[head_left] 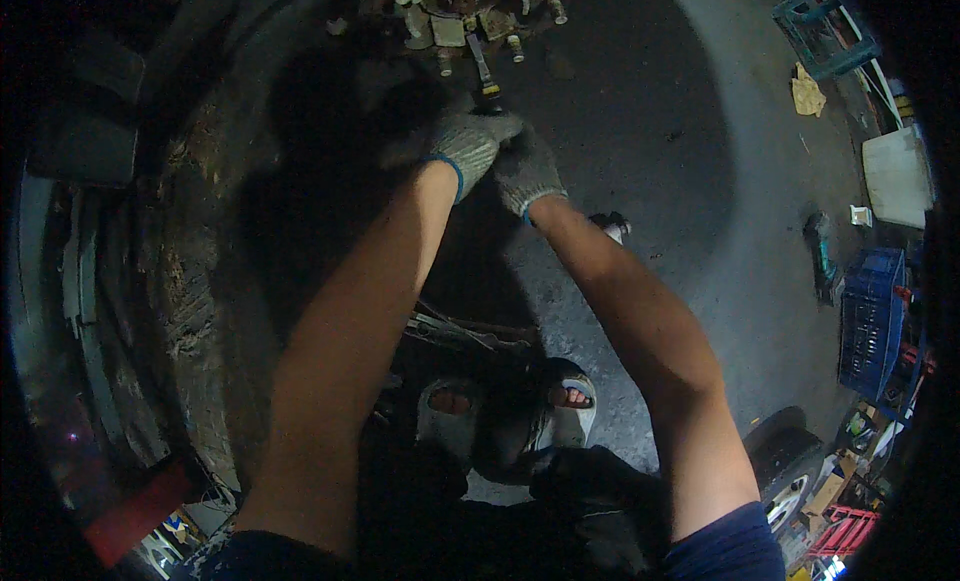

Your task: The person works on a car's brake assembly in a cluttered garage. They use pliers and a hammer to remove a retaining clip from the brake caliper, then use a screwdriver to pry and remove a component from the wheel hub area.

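Observation:
Both my hands wear grey knit gloves with blue cuffs and are held together in front of me, fingers closed. My left hand (466, 149) and my right hand (528, 171) meet at the handle end of a flat-bladed tool (482, 65) with a metal blade and a black and yellow handle. Its tip points away from me and reaches the edge of a rusty wheel hub (455, 26) with several protruding studs. Whether the tip presses on the hub I cannot tell. The gloves and shadow hide the fingers and the handle's near end.
On the floor at right lie a green and black power tool (824, 259) and a crumpled brown paper (808, 91). Beyond are a blue crate (870, 326), a teal crate (822, 31), a white container (897, 178) and a tyre (785, 461). My sandalled feet (572, 406) are below.

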Tool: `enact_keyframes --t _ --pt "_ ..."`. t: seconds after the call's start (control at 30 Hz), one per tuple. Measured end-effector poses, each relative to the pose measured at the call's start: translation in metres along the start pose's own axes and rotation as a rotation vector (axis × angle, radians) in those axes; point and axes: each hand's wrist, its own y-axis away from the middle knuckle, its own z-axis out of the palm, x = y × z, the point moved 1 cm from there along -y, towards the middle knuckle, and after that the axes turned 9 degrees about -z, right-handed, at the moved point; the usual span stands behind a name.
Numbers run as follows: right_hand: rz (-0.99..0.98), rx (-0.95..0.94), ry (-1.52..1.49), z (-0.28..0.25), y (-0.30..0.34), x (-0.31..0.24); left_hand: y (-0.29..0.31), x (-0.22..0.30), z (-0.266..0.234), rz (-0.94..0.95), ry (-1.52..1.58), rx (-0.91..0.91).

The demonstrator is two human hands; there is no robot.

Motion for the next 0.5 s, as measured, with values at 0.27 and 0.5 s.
enact_keyframes --t 0.27,0.5 --pt "-0.012 -0.108 0.095 0.011 -0.032 0.013 -0.018 0.0 -0.002 0.125 -0.052 0.034" --pt "-0.126 -0.077 0.227 0.023 -0.042 0.019 -0.015 0.012 -0.011 0.14 0.076 -0.08"
